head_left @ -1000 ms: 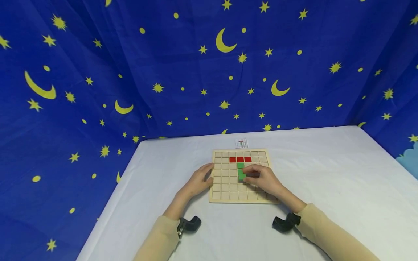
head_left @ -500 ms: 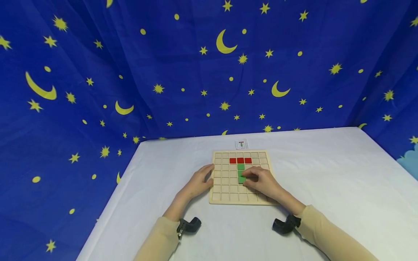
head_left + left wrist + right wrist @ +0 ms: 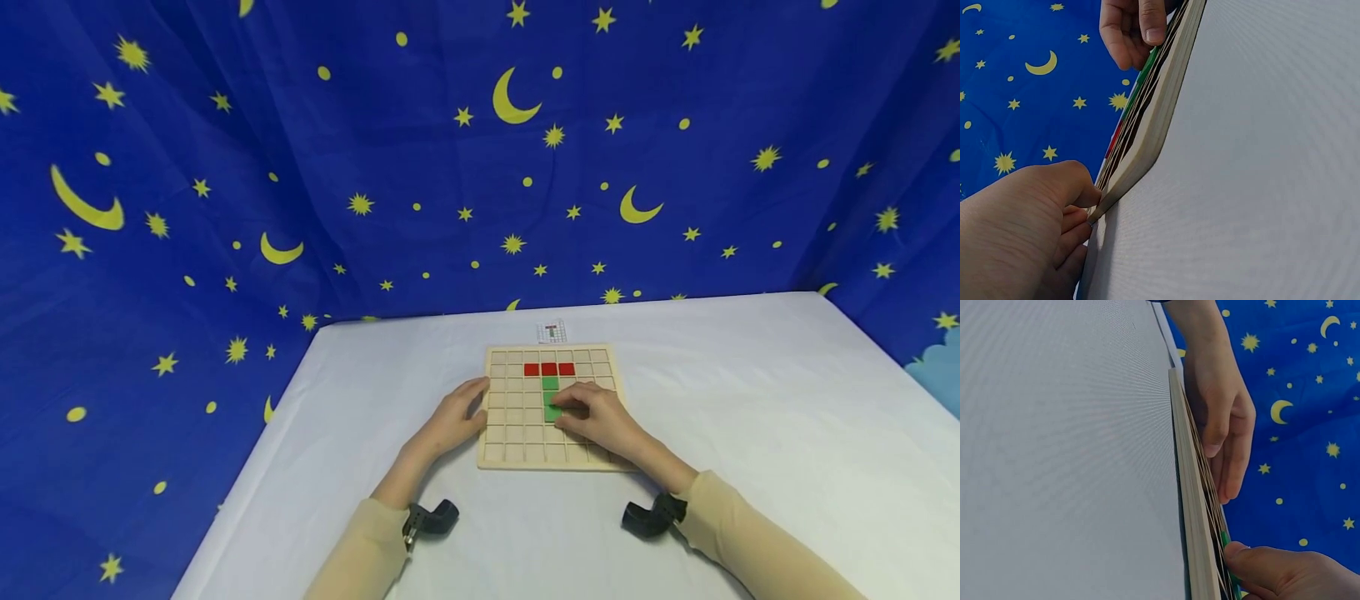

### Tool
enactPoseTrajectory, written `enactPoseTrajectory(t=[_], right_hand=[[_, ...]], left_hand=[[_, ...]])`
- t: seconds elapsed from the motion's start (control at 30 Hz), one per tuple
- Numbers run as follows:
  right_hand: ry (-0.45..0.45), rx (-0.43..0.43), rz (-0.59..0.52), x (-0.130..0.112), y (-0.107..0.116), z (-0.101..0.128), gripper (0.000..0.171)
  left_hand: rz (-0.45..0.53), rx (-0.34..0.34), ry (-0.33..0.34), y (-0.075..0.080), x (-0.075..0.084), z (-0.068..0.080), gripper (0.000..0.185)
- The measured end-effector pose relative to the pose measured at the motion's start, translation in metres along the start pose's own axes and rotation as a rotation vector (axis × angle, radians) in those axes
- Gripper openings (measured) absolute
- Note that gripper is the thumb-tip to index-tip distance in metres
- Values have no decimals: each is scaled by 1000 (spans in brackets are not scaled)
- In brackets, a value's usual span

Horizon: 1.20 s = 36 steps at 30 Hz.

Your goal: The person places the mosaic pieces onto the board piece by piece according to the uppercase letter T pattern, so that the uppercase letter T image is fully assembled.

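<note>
A square wooden grid board (image 3: 517,433) lies on the white table. Three red tiles (image 3: 549,369) sit in a row near its far edge, and a green tile (image 3: 551,383) sits just below the middle one. My right hand (image 3: 592,417) has its curled fingers and thumb on a second green tile (image 3: 551,411) below the first. The left wrist view shows those fingertips (image 3: 1150,28) at that tile's green edge (image 3: 1147,62). My left hand (image 3: 450,421) grips the board's left edge (image 3: 1154,119), thumb on top and fingers curled against the side.
A small pattern card (image 3: 552,332) lies just beyond the board. Blue star-and-moon cloth (image 3: 450,167) hangs behind and beside the table. White tabletop (image 3: 750,400) stretches out right and left of the board. Black wrist camera mounts (image 3: 431,518) sit near the front.
My right hand has drawn a little nearer and lower over the second green tile. The left hand has stayed on the board's edge.
</note>
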State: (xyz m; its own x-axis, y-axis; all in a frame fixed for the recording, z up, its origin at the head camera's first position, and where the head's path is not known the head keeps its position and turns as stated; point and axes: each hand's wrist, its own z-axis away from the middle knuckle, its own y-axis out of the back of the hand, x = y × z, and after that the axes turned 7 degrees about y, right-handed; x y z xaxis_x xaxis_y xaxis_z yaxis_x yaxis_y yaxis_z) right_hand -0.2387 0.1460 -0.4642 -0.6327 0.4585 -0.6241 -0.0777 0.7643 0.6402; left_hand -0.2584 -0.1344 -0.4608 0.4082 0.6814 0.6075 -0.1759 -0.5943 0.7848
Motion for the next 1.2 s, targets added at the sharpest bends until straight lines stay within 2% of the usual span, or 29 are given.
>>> enactPoseTrajectory(t=[0.13, 0.43, 0.53, 0.73, 0.9, 1.03, 1.2], right_hand=[[4, -4, 10, 0, -1, 0, 27], [-14, -12, -1, 1, -1, 0, 26], [-79, -2, -92, 2, 0, -1, 25], [-248, 38, -371, -1, 8, -5, 33], [-333, 107, -497, -11, 32, -12, 42], [-315, 228, -558, -13, 67, -16, 46], [-295, 365, -606, -13, 102, -13, 35]], left_hand=[[4, -6, 22, 0, -1, 0, 58], [14, -8, 22, -1, -1, -2, 58], [16, -7, 17, -2, -2, -3, 58], [10, -6, 17, -3, -3, -4, 58], [2, -5, 13, -2, -4, -4, 58], [2, 1, 4, 1, -5, -3, 58], [4, 13, -5, 2, -7, -2, 58]])
